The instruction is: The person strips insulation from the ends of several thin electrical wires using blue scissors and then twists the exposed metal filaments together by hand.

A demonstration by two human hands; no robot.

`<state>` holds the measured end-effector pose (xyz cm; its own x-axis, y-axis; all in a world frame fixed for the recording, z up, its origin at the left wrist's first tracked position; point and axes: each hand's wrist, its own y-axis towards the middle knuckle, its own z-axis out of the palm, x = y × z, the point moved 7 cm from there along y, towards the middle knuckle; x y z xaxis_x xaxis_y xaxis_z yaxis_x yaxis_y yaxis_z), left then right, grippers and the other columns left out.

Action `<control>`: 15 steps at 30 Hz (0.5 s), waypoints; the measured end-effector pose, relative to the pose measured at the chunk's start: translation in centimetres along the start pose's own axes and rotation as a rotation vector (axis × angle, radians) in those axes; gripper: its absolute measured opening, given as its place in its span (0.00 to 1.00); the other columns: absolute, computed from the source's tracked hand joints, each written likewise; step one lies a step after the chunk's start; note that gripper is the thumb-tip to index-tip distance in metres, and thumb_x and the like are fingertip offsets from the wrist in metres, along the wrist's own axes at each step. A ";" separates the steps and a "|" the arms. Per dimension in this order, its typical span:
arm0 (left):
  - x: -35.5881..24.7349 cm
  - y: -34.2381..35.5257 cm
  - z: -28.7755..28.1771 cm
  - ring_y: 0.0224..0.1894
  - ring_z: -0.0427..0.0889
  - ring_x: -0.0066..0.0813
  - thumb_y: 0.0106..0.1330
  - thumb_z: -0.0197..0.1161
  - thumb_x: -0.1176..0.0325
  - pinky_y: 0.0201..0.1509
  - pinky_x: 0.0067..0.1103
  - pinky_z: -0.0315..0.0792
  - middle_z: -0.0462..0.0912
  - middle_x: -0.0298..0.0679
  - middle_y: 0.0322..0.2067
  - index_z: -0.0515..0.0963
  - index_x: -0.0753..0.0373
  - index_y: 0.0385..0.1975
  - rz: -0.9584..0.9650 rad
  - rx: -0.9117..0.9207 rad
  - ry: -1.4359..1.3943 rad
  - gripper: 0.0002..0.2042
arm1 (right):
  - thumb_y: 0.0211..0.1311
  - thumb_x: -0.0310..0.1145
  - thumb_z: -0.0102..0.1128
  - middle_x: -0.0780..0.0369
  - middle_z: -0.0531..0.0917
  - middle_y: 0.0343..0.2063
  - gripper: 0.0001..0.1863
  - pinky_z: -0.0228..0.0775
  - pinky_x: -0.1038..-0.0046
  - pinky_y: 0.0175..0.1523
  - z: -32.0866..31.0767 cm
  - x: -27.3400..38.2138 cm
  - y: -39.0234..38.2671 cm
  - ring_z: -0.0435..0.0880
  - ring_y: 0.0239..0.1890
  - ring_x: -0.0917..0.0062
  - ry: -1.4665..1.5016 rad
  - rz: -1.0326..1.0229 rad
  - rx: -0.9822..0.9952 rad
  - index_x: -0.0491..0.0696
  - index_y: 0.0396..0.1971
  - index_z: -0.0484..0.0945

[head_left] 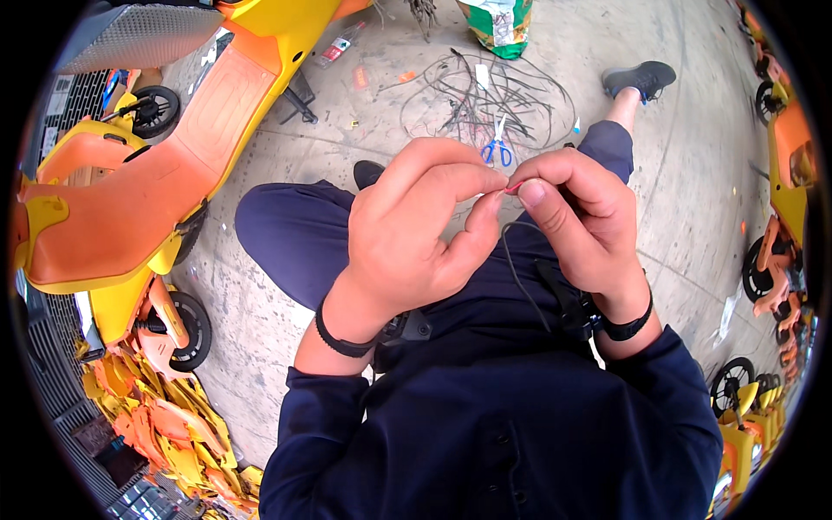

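Between my two hands is a thin red wire (513, 187), held up in front of my lap. My left hand (416, 227) pinches its left end between thumb and forefinger. Close against it, my right hand (582, 208) pinches the other side with thumb tip and forefinger. A dark cable (518, 276) hangs in a curve below the right hand, over my trousers. Whether it joins the red wire is hidden by the fingers. Just beyond my fingertips, blue-handled scissors (497, 149) lie on the floor, touching a loose tangle of dark wires (459, 97).
A yellow and orange scooter body (186, 139) stands at the left, with a heap of yellow and orange panels (165, 425) nearer. A green and white bag (498, 26) and a plastic bottle (340, 45) are at the far side. More scooters (784, 173) line the right edge.
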<state>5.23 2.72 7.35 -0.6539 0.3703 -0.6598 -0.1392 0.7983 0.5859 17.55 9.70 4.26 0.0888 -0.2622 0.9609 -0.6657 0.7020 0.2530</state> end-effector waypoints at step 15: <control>1.1 -0.6 0.7 0.21 0.69 0.14 0.56 0.60 0.80 0.23 0.12 0.62 0.78 0.37 0.29 0.77 0.67 0.32 -0.180 0.176 -0.156 0.05 | 0.61 0.24 0.53 0.65 0.78 0.25 0.04 0.63 0.84 0.30 -0.1 0.4 -0.1 0.71 0.25 0.87 0.025 -0.025 -0.041 0.41 0.33 0.76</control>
<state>5.10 2.94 5.99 -0.5062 0.2729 -0.8181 -0.1028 0.9228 0.3714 17.67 9.60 4.64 0.1238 -0.2633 0.9567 -0.6320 0.7224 0.2806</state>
